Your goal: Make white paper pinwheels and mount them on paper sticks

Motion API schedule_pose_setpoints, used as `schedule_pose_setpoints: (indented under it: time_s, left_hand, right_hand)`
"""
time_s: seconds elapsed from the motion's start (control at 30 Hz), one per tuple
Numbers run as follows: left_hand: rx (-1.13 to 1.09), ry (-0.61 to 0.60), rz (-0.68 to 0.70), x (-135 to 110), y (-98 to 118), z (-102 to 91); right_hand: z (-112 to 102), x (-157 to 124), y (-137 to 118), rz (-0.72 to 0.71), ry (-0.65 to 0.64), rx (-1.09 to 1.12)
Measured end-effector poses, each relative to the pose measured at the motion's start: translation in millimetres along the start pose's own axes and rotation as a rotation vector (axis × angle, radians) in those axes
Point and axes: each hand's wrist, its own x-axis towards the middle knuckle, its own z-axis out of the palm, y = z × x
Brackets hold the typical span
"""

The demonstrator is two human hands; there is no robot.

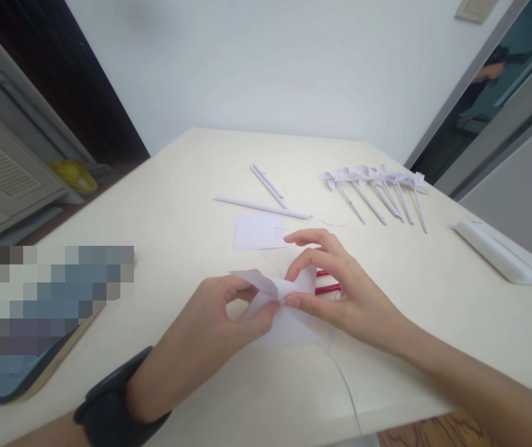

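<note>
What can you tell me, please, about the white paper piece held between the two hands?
The white paper piece is thin, plain and partly folded, with flaps curled up toward its middle. Its lower part lies on the cream table. The left hand pinches one curled flap, and the right hand pinches the centre fold with its fingers. Something red pokes out beside it.

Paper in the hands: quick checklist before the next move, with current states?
1. Left hand grips the paper: ok, fingers pinch a folded-in flap.
2. Right hand on the paper: ok, thumb and forefinger hold its middle.
3. Paper supported: ok, its lower part lies on the table.
4. Red item clear of the work: not ok, it lies partly under the right hand.
5. Sticks in view: ok, beyond the spare sheet.
6. All flaps folded in: cannot tell, the hands hide them.
</note>
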Motion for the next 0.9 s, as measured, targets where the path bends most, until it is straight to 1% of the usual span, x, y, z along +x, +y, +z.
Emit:
schedule_pose_setpoints:
  time_s: [0.17, 0.27, 0.37, 0.4, 0.47, 0.57, 0.63, 0.73, 0.8, 0.9]
  left_hand:
    - [-0.089, -0.031, -0.077, 0.0, 0.9, 0.4]
    - [-0.164, -0.031, -0.142, 1.2, 0.9, 0.1]
    - [-0.344, -0.089, -0.231, 2.7, 1.6, -2.8]
    - [-0.420, -0.113, -0.257, 3.4, 2.3, -4.4]
    - [-0.564, -0.129, -0.292, 4.9, 4.1, -8.4]
    - [-0.710, -0.086, -0.334, 7.4, 5.9, -13.8]
    - [-0.747, -0.058, -0.370, 8.8, 5.1, -15.9]
    - [-0.771, -0.064, -0.360, 9.6, 1.9, -17.1]
    - [-0.773, -0.080, -0.364, 9.0, 0.3, -17.5]
    - [-0.783, -0.095, -0.362, 7.5, 0.4, -18.3]
  right_hand:
    - [4.0, -1.0, -2.0, -0.017, 0.036, -0.043]
    - [2.5, -0.4, -2.3, -0.020, 0.027, -0.036]
    - [-3.6, 2.6, 0.8, -0.029, 0.035, 0.017]
    - [-6.7, 4.0, 2.2, -0.055, 0.053, 0.043]
    - [-14.3, 6.8, 4.2, -0.152, 0.103, 0.087]
    - [-27.2, 9.2, 3.4, -0.336, 0.158, 0.062]
    - [-33.9, 9.2, 1.0, -0.404, 0.133, -0.045]
    - [-38.8, 7.8, -1.5, -0.424, 0.025, -0.216]
    - [-39.1, 7.1, -1.5, -0.448, -0.046, -0.261]
    - [-37.3, 6.9, -0.2, -0.491, -0.095, -0.278]
